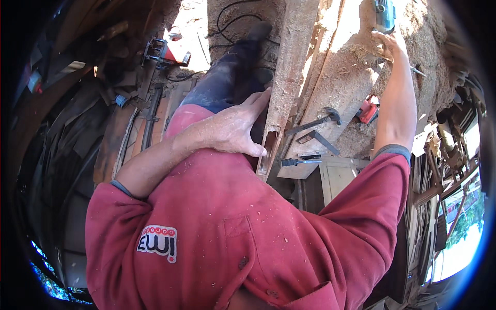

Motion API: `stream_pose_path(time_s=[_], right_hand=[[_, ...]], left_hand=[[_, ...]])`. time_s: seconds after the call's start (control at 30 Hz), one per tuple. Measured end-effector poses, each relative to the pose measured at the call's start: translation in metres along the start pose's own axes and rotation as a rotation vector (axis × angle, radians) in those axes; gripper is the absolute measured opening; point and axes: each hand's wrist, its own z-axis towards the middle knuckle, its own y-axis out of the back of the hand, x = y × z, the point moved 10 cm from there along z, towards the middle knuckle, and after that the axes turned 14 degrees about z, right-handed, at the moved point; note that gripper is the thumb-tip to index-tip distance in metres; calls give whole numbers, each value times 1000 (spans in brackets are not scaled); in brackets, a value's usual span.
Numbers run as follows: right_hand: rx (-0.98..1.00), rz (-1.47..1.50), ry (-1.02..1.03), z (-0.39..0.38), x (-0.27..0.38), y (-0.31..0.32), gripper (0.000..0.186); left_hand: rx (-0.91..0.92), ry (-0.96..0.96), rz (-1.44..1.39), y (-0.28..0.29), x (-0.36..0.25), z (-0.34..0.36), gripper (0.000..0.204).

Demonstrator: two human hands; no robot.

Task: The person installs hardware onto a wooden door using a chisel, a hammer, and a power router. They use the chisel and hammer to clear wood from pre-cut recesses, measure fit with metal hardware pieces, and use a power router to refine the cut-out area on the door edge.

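Observation:
A long wooden beam (289, 67), dusted with shavings, runs away from my body, with a rectangular slot (269, 142) cut near its close end. Against the beam's left side rests my left hand (237, 126), fingers stretched out and thumb apart beside the slot. At the far right, my right hand (390, 44) is closed on the lower end of a teal power tool (384, 15), whose top is cut off by the picture's edge. Right of the slot lie a claw hammer (330, 115), a small square (319, 140) and a chisel (301, 162) on a board.
A red power tool (368, 109) lies beyond the hammer. Sawdust (423, 31) is heaped at the far right. To the left are a red and black machine (173, 52), a black cable (227, 26) and a long bar clamp (151, 118). Scrap wood (429, 191) stacks at the right.

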Motion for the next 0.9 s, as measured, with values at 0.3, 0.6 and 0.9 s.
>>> stream_pose_path(time_s=[0.3,0.6,0.9], right_hand=[[192,169,-158,-2,-32,-7,63],[-1,359,365,-220,120,-7,70],[-6,538,655,-487,207,-8,71]], left_hand=[[5,29,-82,1,5,0,123],[-34,-4,42,-5,-1,-4,124],[-762,-113,71,54,-66,-79,74]])
